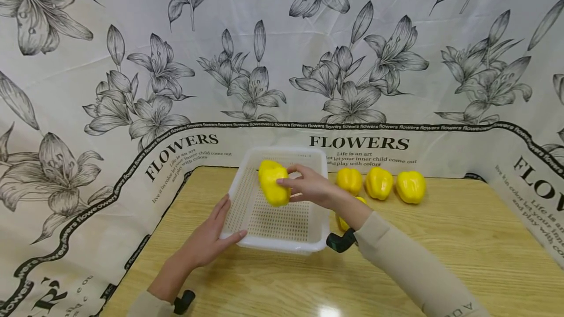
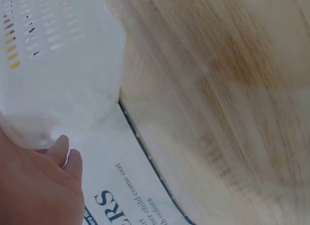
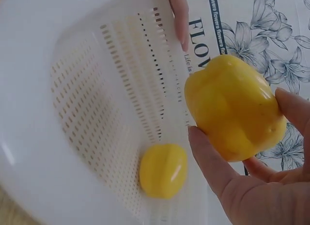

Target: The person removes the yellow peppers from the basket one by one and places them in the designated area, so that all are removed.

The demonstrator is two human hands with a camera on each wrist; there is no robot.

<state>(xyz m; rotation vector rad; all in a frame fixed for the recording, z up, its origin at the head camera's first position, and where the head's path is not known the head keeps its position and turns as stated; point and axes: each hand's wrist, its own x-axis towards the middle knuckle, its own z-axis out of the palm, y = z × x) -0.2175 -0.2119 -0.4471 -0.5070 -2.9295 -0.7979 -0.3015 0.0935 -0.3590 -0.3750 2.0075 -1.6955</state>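
My right hand (image 1: 308,187) pinches a yellow bell pepper (image 1: 277,193) between thumb and fingers above a white plastic basket (image 1: 282,245). Close up in the right wrist view, the held bell pepper (image 3: 235,108) shows its lobed side. Another yellow bell pepper (image 3: 163,170) lies inside the basket; from the head it is mostly or wholly covered by the held one. At the basket's near left corner, my left hand (image 1: 204,241) rests with fairly straight fingers along the left side and the thumb on the near rim. Its fingertips (image 2: 59,150) show beside the rim in the left wrist view.
Right of the basket, three yellow bell peppers (image 1: 379,183) stand in a row on the wooden table (image 1: 476,238). One more bell pepper (image 1: 343,224) is partly hidden by the right forearm. A flower-printed cloth (image 1: 264,87) hangs behind and at the sides.
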